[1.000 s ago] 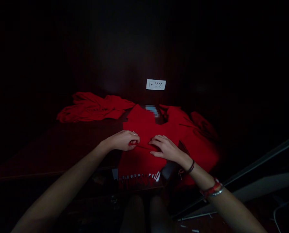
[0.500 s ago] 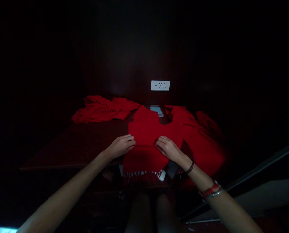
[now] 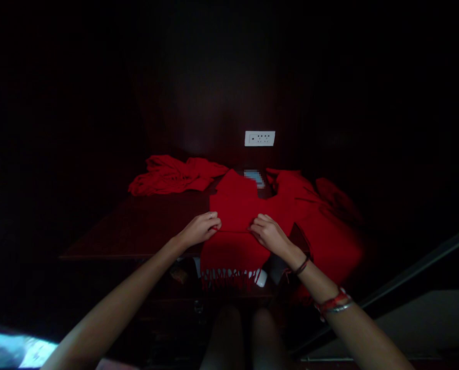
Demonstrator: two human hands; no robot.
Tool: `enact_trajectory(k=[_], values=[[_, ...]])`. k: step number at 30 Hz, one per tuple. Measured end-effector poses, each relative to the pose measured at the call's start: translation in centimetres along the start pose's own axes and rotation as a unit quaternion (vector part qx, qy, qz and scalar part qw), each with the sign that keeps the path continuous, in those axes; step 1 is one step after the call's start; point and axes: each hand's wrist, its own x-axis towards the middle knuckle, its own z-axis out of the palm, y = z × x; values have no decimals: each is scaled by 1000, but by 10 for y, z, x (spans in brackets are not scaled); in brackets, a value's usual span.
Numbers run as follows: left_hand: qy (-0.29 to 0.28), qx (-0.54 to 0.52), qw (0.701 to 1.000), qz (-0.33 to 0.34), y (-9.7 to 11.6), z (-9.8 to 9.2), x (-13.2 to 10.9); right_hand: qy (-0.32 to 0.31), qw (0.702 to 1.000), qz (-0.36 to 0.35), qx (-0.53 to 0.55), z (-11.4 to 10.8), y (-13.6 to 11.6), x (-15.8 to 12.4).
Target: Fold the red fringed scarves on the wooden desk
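A red fringed scarf (image 3: pixel 235 211) lies over a dark table, its tasselled end hanging past the front edge. A crosswise fold line runs over it between my hands. My left hand (image 3: pixel 203 228) pinches the scarf at the left end of that line, fingers closed. At the right end my right hand (image 3: pixel 270 234) is closed on the cloth too, a dark band and red bracelets on that arm. More red cloth (image 3: pixel 325 241) spreads out to the right and drapes over the edge.
A crumpled red cloth (image 3: pixel 175 176) lies at the back left of the dark table (image 3: pixel 110 231). Behind stands a dark wall with a white socket plate (image 3: pixel 260 138). A blurred-out bluish item (image 3: pixel 254 178) lies below it. A white object (image 3: pixel 262 278) shows under the fringe.
The view has shifted slightly, so the table and cloths sit a little further right. Both hands stay at the fold line; the left fingers have curled tighter on the scarf.
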Motion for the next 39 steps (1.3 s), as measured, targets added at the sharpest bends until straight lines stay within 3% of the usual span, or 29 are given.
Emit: enact_trajectory(k=[6, 13, 20, 25, 28, 32, 35, 39], values=[[-5, -81, 997, -6, -2, -2, 0, 26, 999, -11, -35, -2, -3, -3], [-35, -145, 989, -17, -3, -10, -2, -51, 998, -23, 24, -10, -1, 2], [0, -82, 994, -72, 0, -10, -1, -106, 992, -19, 60, -7, 2, 19], [-50, -19, 991, -119, -2, 0, -4, -190, 962, -56, 186, -10, 16, 43], [-43, 16, 978, -205, 0, 2, -10, -166, 961, 6, 219, -7, 29, 73], [-47, 18, 953, -300, 1, 1, -19, -166, 956, 160, 179, 20, 36, 123], [-49, -12, 956, -289, -3, 0, -23, -191, 943, 209, 173, 46, 33, 152], [-41, -33, 964, -261, -8, 0, -24, -218, 933, 223, 181, 72, 29, 175]])
